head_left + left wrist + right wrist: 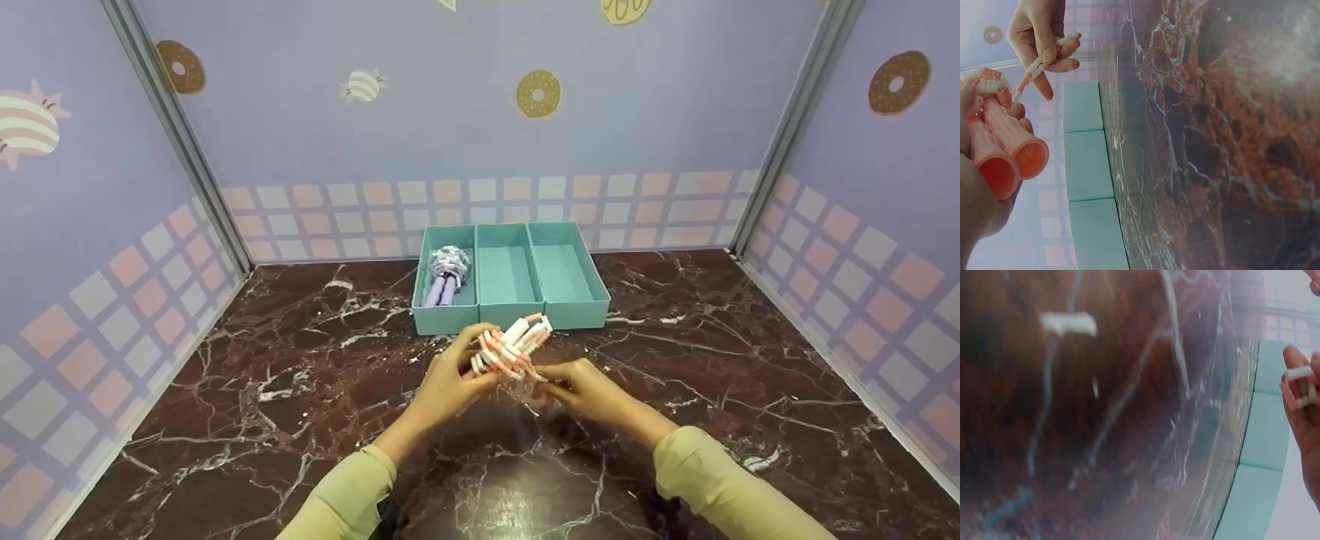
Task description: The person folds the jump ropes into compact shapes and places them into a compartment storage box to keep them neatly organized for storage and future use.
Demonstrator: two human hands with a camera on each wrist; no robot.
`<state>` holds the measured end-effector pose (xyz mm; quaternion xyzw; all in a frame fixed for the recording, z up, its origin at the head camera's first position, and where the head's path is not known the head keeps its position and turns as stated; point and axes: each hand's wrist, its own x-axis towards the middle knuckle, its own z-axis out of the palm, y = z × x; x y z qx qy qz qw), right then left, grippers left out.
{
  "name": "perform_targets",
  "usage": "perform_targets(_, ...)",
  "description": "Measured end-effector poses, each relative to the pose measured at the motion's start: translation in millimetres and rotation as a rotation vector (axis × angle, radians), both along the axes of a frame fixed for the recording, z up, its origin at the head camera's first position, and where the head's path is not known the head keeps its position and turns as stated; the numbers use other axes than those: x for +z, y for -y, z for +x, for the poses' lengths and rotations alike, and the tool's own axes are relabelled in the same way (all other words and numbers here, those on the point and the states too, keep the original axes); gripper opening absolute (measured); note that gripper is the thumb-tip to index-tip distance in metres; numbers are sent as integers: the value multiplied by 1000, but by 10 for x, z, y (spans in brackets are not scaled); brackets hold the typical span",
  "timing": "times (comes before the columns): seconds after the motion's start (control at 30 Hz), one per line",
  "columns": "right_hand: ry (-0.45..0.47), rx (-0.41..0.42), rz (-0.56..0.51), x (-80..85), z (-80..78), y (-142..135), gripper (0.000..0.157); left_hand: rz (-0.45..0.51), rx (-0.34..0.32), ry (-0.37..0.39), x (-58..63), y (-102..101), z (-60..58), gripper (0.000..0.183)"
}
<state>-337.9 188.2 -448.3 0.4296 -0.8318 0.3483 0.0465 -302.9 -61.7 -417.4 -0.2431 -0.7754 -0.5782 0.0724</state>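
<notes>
In the head view, a bundled pink-and-white beaded jump rope (514, 349) is in front of the box. My left hand (441, 382) grips the bundle from the left. Two pink handles (1002, 143) lie side by side in that hand in the left wrist view, their hollow ends facing the camera. From the right, my right hand (589, 386) pinches a strand of the beaded rope (1033, 70) between thumb and fingers, beside the bundle. Some white and pink beads (1299, 373) show at the fingers at the right edge of the right wrist view.
Behind the hands stands a teal box with three compartments (577, 316). A purple-and-white beaded jump rope (450, 264) with purple handles lies in its left compartment. The dark marbled table (285, 465) is bounded by patterned panels at the back and both sides.
</notes>
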Motion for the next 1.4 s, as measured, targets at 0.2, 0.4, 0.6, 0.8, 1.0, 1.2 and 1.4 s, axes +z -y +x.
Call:
perform_targets(0.2,-159,-98,24,3,59,66,23,-25,126,16,33,-23,-32,57)
perform_targets(0.4,-219,-171,-5,4,102,106,21,12,220,43,37,-28,-71,57)
perform_targets(0.6,-112,-111,-40,-34,161,158,40,74,301,112,51,24,-133,55)
perform_targets(0.8,-184,-62,-77,-51,218,179,24,68,304,154,46,53,-177,57)
perform_targets(1.0,-408,-97,-71,-25,284,186,19,19,380,117,6,108,-240,58)
perform_targets(1.2,-574,-78,-101,26,331,210,16,-73,387,60,-31,112,-257,57)
perform_targets(1.4,-692,-15,-98,93,355,238,24,-147,398,8,-42,65,-274,57)
